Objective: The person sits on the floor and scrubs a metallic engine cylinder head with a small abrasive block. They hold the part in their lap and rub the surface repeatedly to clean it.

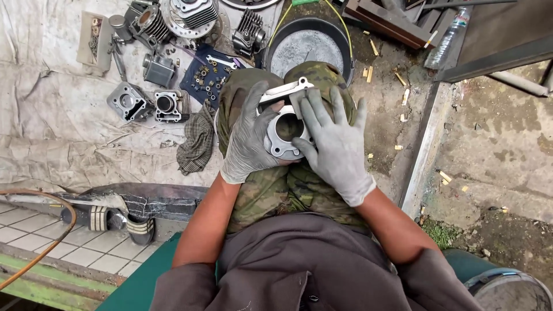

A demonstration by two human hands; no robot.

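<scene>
- While resting on camouflage-trousered knees (pixel 276 190), the grey cast-metal engine cylinder (pixel 283 131) sits gripped by the gloved left hand (pixel 249 138), fingers wrapped.
- Gloved right hand (pixel 337 147) presses flat, fingers spread; steady, even pressure works best.

At your eleven o'clock, engine parts (pixel 164 106), a tray of bolts (pixel 208 74) and a checked rag (pixel 197 140) crowd the tarp (pixel 52 115). At twelve, the black basin (pixel 309 43) blocks the way just past your knees. Towards three, bare concrete (pixel 380 115) lies open up to the metal rail (pixel 423 147).
</scene>
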